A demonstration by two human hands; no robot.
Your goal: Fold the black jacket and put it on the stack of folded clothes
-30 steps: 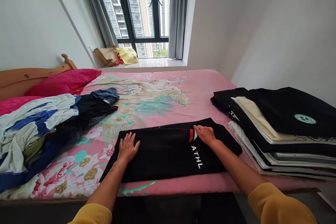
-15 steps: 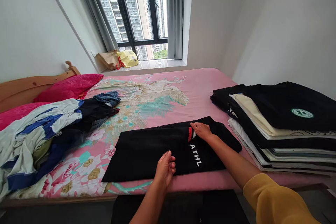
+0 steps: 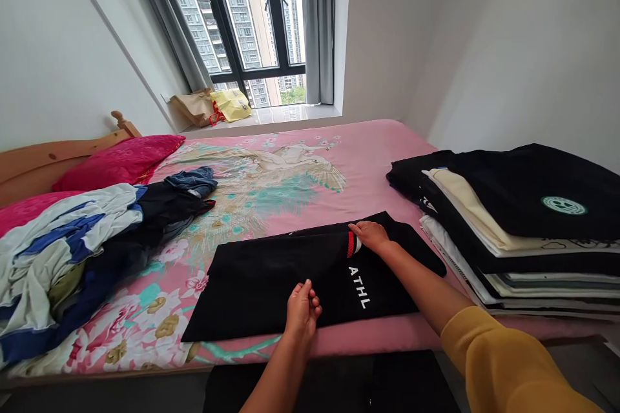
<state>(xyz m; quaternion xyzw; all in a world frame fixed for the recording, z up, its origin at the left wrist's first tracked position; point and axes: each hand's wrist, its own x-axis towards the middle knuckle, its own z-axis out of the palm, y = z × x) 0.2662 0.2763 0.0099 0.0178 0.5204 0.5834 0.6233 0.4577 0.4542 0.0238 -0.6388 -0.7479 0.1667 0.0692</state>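
Note:
A black T-shirt (image 3: 261,277) with white "ATHL" lettering and a red-and-white band lies folded lengthwise near the bed's front edge. My right hand (image 3: 371,234) is at its far side beside the band, fingers closed on the fabric. Above the near half of the shirt is my left hand (image 3: 303,306), its fingers curled in and its thumb up against them. Nothing shows in that hand, and I cannot tell whether its lower edge touches the cloth.
Rumpled clothes (image 3: 97,232) are heaped on the left of the bed (image 3: 368,168). A tall stack of folded garments (image 3: 513,219) stands at the right. Behind the heap lies a red pillow (image 3: 121,158). Paper and yellow bags (image 3: 231,105) rest on the windowsill.
The view has shifted slightly. Both hands keep nearly the same place over the shirt, and the shirt's folds look the same.

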